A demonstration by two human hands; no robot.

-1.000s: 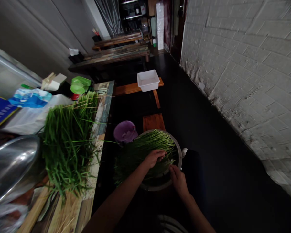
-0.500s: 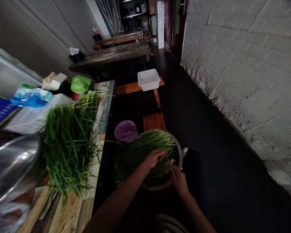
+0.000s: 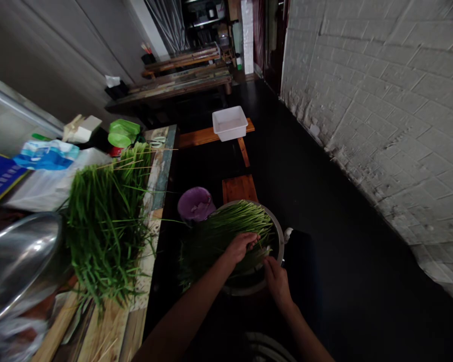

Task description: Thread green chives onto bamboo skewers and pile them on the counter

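Garlic chives (image 3: 245, 216) lie in a thick layer across a round basin (image 3: 280, 236), their pale cut ends toward the right rim. Over them, my left hand (image 3: 242, 247) is closed, fingers curled in a pinch around what look like thin chive stalks. At the basin's right front edge my right hand (image 3: 277, 279) is also closed, thumb and forefinger pressed together close to some pale stalk ends. Whatever sits between those fingertips is too small and dark to make out. A small gap separates the two hands.
On the left table, a large chive heap (image 3: 105, 231) lies beside a steel bowl (image 3: 26, 256). A purple bucket (image 3: 196, 203) touches the basin's far left side. Beyond stand a wooden stool (image 3: 239, 188) and a white tub (image 3: 230, 123) on a bench. A brick wall (image 3: 392, 110) runs along the right.
The view has shifted very slightly. Both hands keep nearly the same place and pinched shape over the basin.
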